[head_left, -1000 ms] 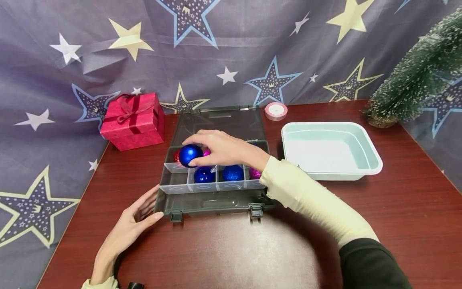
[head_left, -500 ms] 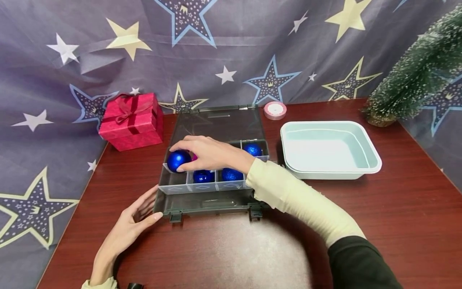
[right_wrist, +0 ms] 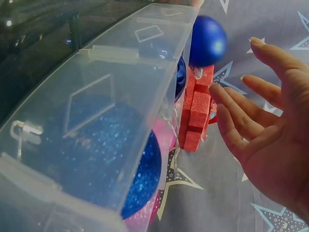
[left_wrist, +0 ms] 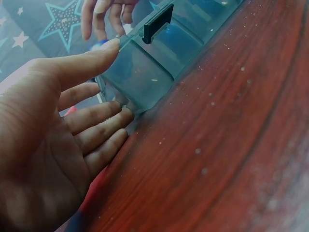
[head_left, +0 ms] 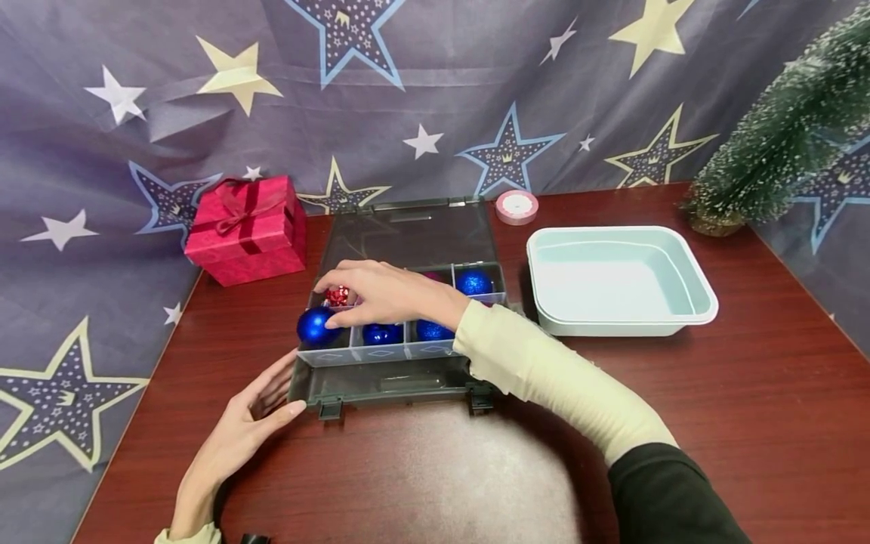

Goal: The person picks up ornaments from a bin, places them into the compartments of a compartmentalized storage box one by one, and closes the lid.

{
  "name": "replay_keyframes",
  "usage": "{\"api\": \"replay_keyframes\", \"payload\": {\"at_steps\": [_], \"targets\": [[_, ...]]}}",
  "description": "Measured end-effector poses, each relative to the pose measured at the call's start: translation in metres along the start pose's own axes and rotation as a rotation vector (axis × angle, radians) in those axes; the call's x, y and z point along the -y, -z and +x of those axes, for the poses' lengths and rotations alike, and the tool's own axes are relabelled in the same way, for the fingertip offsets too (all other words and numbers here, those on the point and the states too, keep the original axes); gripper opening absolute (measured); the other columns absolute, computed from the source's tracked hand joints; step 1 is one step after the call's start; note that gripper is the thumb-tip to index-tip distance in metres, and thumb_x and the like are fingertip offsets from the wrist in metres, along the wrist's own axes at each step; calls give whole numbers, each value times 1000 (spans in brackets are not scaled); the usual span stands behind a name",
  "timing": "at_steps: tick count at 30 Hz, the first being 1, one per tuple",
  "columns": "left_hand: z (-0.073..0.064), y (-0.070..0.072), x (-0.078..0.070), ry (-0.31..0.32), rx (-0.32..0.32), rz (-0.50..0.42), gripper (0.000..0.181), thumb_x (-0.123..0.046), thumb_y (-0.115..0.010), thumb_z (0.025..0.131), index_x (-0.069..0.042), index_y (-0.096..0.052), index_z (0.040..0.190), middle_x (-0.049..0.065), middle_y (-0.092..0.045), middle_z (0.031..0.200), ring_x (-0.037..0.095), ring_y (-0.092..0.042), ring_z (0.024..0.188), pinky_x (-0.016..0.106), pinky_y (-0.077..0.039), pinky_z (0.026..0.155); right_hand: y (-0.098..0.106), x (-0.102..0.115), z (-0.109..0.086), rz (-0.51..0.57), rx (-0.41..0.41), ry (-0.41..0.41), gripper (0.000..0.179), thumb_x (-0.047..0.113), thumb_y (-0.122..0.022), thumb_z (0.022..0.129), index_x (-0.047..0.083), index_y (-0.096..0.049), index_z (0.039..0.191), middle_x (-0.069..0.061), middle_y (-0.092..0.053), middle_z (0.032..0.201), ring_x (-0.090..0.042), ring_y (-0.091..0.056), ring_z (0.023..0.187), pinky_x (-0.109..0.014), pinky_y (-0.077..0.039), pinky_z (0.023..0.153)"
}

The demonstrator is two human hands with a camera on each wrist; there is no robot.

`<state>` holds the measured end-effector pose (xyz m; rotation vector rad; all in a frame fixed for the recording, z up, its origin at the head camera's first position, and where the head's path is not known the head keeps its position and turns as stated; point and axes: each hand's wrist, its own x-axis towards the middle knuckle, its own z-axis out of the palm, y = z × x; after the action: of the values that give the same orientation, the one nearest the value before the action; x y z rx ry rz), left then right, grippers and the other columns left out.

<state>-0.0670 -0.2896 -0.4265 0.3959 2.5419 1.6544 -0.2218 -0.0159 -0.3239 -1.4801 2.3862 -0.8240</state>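
Note:
A matte blue Christmas ball [head_left: 316, 326] is at the front-left compartment of the divided plastic case [head_left: 381, 381], its top above the rim. Just behind it, my right hand [head_left: 387, 291] reaches over the case with fingers spread. In the right wrist view a gap shows between the fingers of the right hand [right_wrist: 270, 116] and the blue ball [right_wrist: 207, 41]. My left hand [head_left: 241, 423] rests with straight fingers against the case's front left corner. A red ball [head_left: 337, 295] and a glittery blue ball [head_left: 473, 282] lie in the back row; my right hand and arm hide other compartments.
The case's dark lid [head_left: 411, 234] lies folded back. A pale blue tray [head_left: 618, 330] stands at right, a ribbon roll [head_left: 516, 207] behind it to the left. A red gift box [head_left: 248, 230] stands at back left, a small frosted tree [head_left: 768, 143] at far right.
My right hand has carried the matte blue ball left and toward the front of the case, from the back row to the front-left compartment, and let it go. The left hand has stayed put.

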Motion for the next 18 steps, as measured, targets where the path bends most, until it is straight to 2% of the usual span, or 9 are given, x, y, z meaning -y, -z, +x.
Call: {"api": "replay_keyframes", "payload": {"at_steps": [7,12,14,18], "targets": [[0,-1,0,-32,-1,-5,68,2,-66,100,-10,-38,161,26,-45,155,2,-50,135,12,-41,104,7,-7,-10,5,-32,-20,54,37,-72,99,7,-61,142,-9,-64,126,-10,-66,98,-21,-52,86],[0,-2,0,-25,3,-19,68,2,-65,100,-10,-37,161,24,-44,155,2,-50,136,13,-41,105,14,-16,-22,10,-66,-42,51,35,-73,98,6,-63,139,-10,-65,126,-19,-64,109,-25,-50,95],[0,-2,-1,-21,2,-19,68,2,-66,100,-10,-38,161,24,-44,156,2,-50,135,13,-41,105,17,-21,-27,17,-83,-47,50,34,-73,98,5,-64,137,-11,-65,128,-20,-65,109,-25,-50,95],[-1,-2,-2,-26,-5,-10,68,2,-66,100,-9,-38,161,24,-45,155,1,-50,135,12,-41,104,26,-28,-39,83,-134,-71,46,28,-74,98,1,-65,135,-15,-67,128,-19,-68,102,-28,-53,94]]}}
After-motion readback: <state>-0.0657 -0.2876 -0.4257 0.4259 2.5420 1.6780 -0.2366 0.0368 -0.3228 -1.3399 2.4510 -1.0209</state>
